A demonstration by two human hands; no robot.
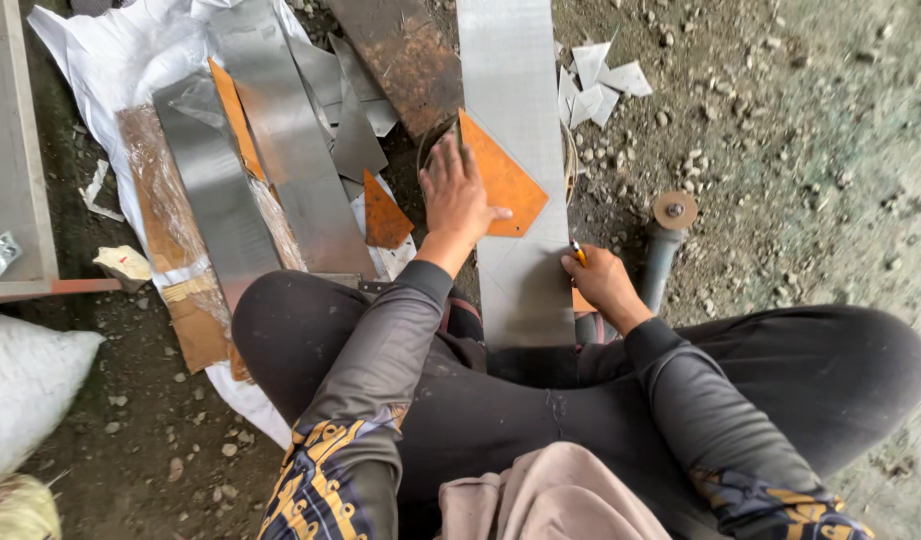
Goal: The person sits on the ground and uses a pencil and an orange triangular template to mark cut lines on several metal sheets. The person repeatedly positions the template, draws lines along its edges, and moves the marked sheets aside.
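The left hand (pixel 459 196) lies flat, fingers spread, pressing an orange triangular template (pixel 503 180) onto a long grey metal strip (pixel 516 120) that runs away from the lap. The right hand (pixel 603 280) is closed around a small yellow-tipped marker (pixel 578 252) at the strip's right edge, near the template's lower corner. A clean traced line probably depends on keeping the template pinned and the tip tight against its edge. The work lies on bare gravelly ground (pixel 781 150). To the left, more metal strips (pixel 281 150) and orange offcuts rest on white plastic sheeting (pixel 111 60); small cut pieces (pixel 596 85) lie far right of the strip.
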